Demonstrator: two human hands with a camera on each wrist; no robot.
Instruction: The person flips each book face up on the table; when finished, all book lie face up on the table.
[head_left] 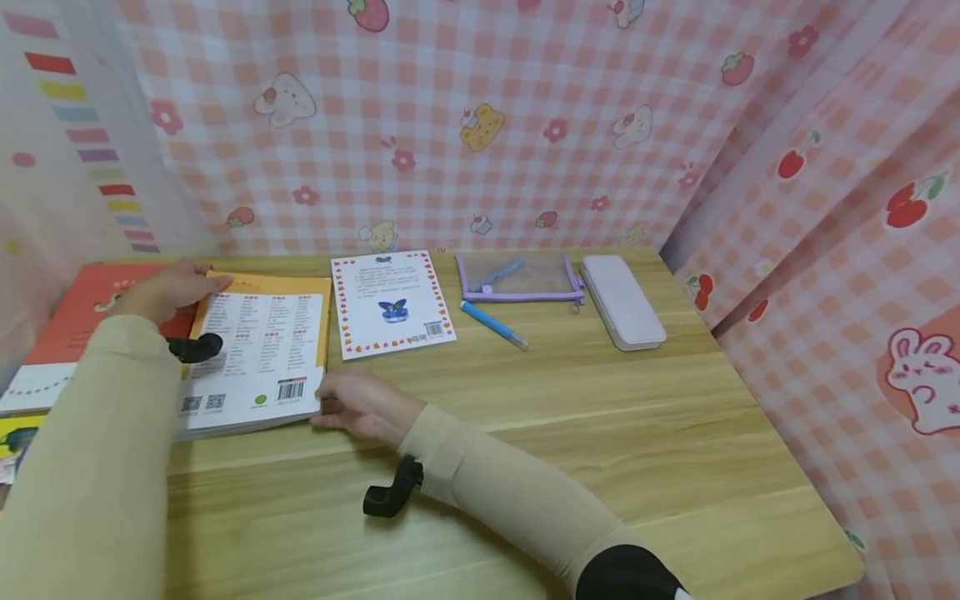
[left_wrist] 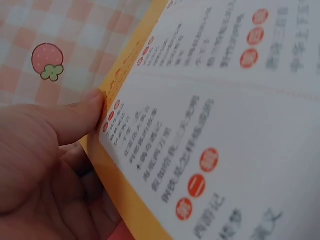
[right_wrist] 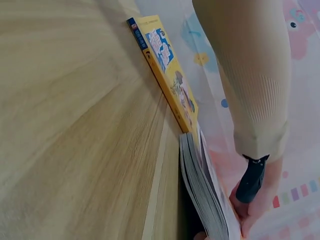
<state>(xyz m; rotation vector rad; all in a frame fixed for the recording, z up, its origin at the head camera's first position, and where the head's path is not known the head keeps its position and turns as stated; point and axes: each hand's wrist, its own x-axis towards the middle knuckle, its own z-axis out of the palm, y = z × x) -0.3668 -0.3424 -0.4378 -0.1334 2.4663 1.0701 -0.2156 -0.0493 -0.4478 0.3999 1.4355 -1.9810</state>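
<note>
A thick book [head_left: 251, 367] with a white, text-covered back and an orange-yellow border lies at the left of the table. My left hand [head_left: 168, 292] grips its upper left corner; in the left wrist view the thumb [left_wrist: 82, 117] presses on the cover edge and the other fingers are behind it. At the lower right corner, my right hand [head_left: 367, 407] holds the book's edge, its fingers partly hidden. The right wrist view shows the book's page edges [right_wrist: 200, 185] from the side, close above the wooden table.
A red-and-white book [head_left: 52, 354] lies left, with a yellow book [right_wrist: 172, 75] nearer me. To the right are a white booklet [head_left: 390, 287], a purple-edged mesh pouch [head_left: 540, 279], a blue pen [head_left: 491, 323] and a pale case [head_left: 624, 300]. Checked curtains [head_left: 450, 167] border the table.
</note>
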